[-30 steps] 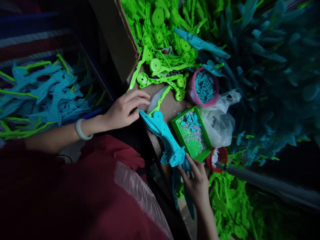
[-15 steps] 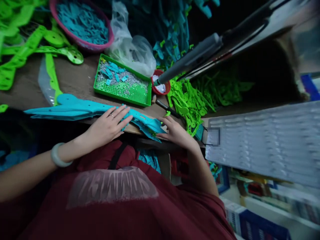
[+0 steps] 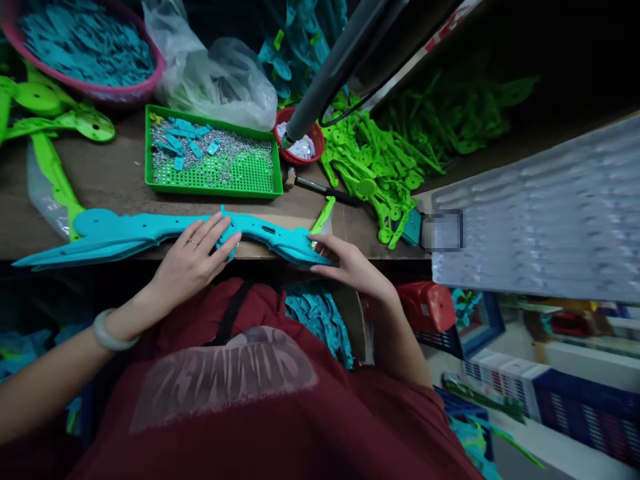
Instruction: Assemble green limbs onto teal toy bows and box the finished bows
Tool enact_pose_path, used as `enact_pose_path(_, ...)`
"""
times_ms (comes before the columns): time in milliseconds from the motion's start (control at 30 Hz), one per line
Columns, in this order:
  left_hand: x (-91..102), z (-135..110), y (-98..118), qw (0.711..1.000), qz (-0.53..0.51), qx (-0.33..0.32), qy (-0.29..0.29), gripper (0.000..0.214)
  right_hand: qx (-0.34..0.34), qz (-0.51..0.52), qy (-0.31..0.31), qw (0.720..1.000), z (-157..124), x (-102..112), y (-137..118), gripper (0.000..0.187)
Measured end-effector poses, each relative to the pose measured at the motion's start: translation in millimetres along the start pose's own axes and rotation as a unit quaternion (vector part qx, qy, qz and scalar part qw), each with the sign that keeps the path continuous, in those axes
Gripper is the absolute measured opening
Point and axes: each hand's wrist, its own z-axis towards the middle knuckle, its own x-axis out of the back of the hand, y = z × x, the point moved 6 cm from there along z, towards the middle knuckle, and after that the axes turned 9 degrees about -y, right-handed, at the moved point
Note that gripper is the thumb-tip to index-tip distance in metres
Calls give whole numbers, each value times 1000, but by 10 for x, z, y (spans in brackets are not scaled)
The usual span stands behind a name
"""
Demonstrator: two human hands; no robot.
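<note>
A long, curved blue plastic part [image 3: 145, 230], shaped like a toy bow, lies along the front edge of the workbench. My left hand [image 3: 193, 260] is closed over its middle, fingers on top near a small blue projecting piece [image 3: 231, 245]. At the part's right end, my right hand [image 3: 353, 267] grips with the thumb below and the fingers above; its fingertips are partly hidden. Just behind those fingers a slim green plastic piece [image 3: 325, 217] sticks up, and I cannot tell whether they touch it. A hammer [image 3: 320, 188] lies behind it.
Behind the part stands a green tray [image 3: 215, 193] with screws and small blue pieces. Around it are a pink basket [image 3: 100, 93] of blue parts, a plastic bag [image 3: 225, 80], a red basket [image 3: 316, 143] and piled green parts [image 3: 370, 160]. A grey pole [image 3: 340, 60] slants overhead.
The view has shifted, so the bench things appear further left. The blue part has turned to show more of its upper face. Both hands stay on it, and the green piece now stands out more.
</note>
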Motion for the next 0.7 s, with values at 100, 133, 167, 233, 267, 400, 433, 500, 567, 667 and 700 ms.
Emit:
enact_pose_path(100,32,21,53,1000,11,-19,-7,53,-14,147,72,986,-76,-89,140,55)
enact_pose_path(133,53,53,90,1000,17,-22,-14,55,-16,194,106,975,-93,-125,197,52)
enact_pose_path(167,76,103,139,999,24,-23,-21,57,-15,229,142,963,-108,-158,255,46)
enact_pose_path(233,113,264,273,998,39,-32,-42,59,-7,256,219,941,-134,-199,357,31)
enact_pose_path(267,119,372,353,997,46,-41,-54,59,1,253,246,936,-140,-208,395,28)
enact_pose_path(400,-4,871,602,990,64,-65,-111,67,56,213,245,944,-101,-164,476,17)
enact_pose_path(433,-71,976,628,987,72,-67,-128,70,75,189,229,952,-83,-129,483,17)
enact_pose_path(500,-221,1120,635,980,90,-70,-166,73,118,129,211,962,-48,-41,497,23)
enact_pose_path(567,-331,1176,600,973,111,-74,-189,68,159,64,202,964,-2,20,518,27)
enact_pose_path(667,-367,1166,527,970,142,-80,-182,63,198,1,223,955,79,29,557,29)
enact_pose_path(700,-357,1154,514,971,144,-83,-174,62,202,-8,240,950,99,17,567,28)
